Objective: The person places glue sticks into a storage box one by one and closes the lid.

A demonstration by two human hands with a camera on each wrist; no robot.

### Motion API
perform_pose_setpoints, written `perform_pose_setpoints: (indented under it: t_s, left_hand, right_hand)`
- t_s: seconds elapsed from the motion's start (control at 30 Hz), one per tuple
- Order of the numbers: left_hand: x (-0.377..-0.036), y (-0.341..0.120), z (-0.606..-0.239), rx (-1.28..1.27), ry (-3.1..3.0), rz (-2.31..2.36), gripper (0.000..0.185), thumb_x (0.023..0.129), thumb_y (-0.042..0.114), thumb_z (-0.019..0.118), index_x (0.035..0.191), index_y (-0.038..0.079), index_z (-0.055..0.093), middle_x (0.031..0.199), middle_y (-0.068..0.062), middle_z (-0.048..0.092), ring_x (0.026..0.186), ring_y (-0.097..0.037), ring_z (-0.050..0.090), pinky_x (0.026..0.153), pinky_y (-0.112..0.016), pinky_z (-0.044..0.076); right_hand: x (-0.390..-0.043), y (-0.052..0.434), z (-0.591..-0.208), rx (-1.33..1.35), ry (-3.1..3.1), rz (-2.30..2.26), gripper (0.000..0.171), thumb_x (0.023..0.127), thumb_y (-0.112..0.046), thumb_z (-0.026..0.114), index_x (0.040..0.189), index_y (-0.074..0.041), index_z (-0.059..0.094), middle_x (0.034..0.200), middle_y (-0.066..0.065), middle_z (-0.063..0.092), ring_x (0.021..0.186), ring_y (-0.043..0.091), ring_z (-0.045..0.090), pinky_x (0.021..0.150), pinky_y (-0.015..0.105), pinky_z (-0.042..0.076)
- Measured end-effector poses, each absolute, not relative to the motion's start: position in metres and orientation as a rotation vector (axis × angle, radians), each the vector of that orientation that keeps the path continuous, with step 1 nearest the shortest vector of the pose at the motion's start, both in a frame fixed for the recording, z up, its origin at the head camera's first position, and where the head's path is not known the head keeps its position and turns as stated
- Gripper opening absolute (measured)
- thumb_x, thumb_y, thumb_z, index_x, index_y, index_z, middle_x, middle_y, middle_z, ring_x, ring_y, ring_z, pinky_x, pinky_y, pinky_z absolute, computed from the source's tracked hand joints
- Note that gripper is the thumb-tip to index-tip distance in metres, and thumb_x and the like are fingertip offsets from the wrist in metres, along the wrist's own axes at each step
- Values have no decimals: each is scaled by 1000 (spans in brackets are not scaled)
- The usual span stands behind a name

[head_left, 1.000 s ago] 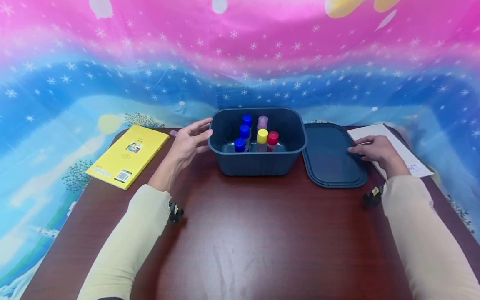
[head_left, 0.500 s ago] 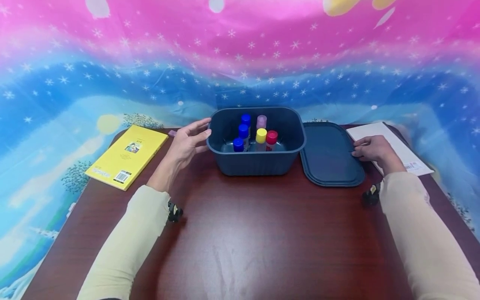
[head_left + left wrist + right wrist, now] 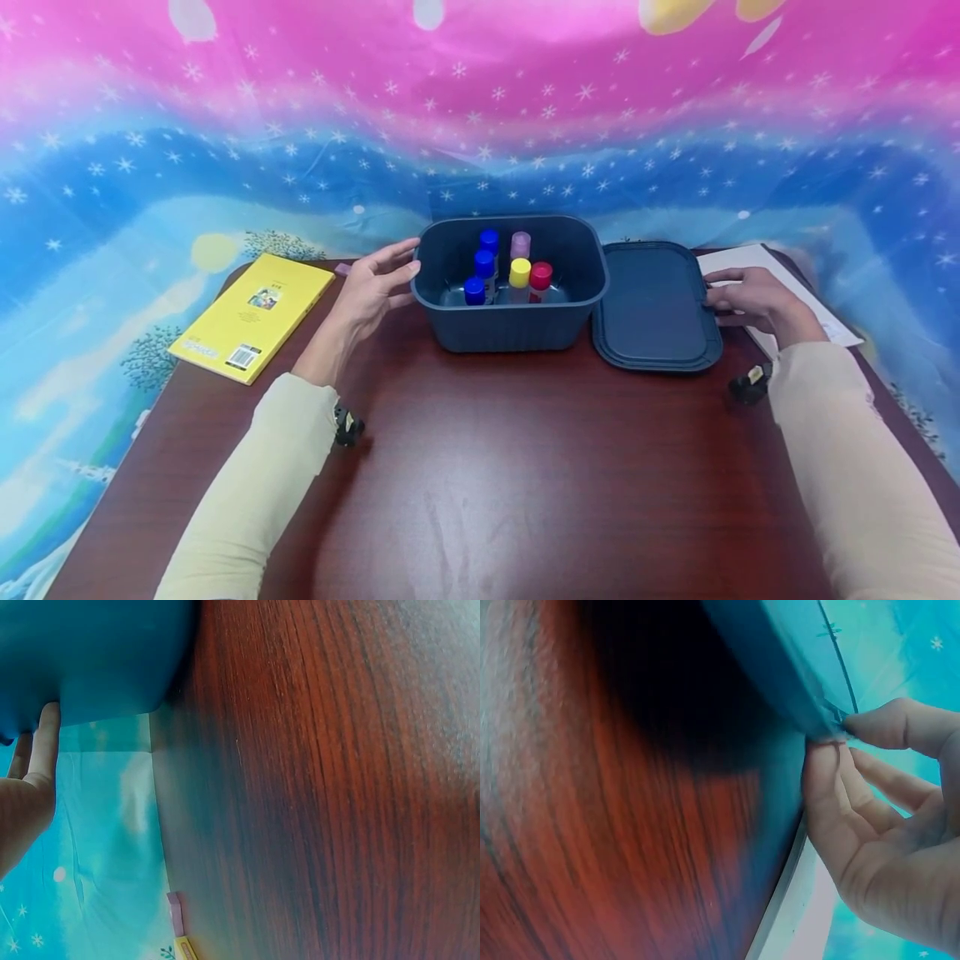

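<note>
A dark blue-grey plastic box (image 3: 510, 329) stands at the back middle of the table, its top uncovered. Several capped tubes stand inside, among them a blue-capped tube (image 3: 474, 292), a yellow-capped tube (image 3: 520, 273) and a red-capped tube (image 3: 540, 276). My left hand (image 3: 372, 287) touches the box's left side with fairly straight fingers; in the left wrist view its fingertips meet the wall. To the right of the box is the matching lid (image 3: 656, 304). My right hand (image 3: 889, 825) pinches the lid's right edge between thumb and fingers, with dark shadow beneath the lid.
On the left lies a yellow book (image 3: 252, 317), with a small pinkish object (image 3: 342, 269) beside its far corner. A white book or pad (image 3: 832, 325) lies partly behind my right hand. A printed cloth (image 3: 480, 108) hangs close behind the table's back edge.
My right fingers have closed on the lid's right edge, and the lid has shifted slightly left toward the box. The left hand keeps its place at the box.
</note>
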State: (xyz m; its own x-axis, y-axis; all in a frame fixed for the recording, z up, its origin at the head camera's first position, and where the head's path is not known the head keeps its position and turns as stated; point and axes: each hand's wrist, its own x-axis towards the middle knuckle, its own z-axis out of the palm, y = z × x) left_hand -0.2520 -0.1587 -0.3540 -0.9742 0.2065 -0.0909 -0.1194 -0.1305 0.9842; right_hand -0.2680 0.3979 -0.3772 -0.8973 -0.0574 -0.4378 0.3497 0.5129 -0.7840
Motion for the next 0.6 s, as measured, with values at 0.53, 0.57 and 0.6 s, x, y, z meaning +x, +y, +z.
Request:
perform_pose_setpoints:
  t_s: [0.53,0.57,0.6]
  left_hand:
    - [-252,-160,-356,95,1919,2205,53,101,15,64,152,12,49,154,-13,42,137,-32,47,103,-49,48]
    - [-252,-160,-356,94,1918,2205,53,101,15,64,152,12,49,154,-13,42,137,-32,47,102,-49,48]
    - [-252,-161,-356,93,1918,2205,53,101,15,64,152,12,49,154,-13,42,137,-31,47,102,-49,48]
  right_hand:
    - [-261,393,-372,184,2169,-1642,69,106,-19,55,160,0,17,99,-19,68,96,2,68,86,30,58]
    - [-261,393,-371,178,2178,-1644,69,107,-20,54,161,0,16,99,-19,68,96,1,68,86,30,58]
    - [-260,393,-370,179,2183,-1649,70,107,-21,54,161,-1,16,99,-20,67,95,1,68,86,30,58]
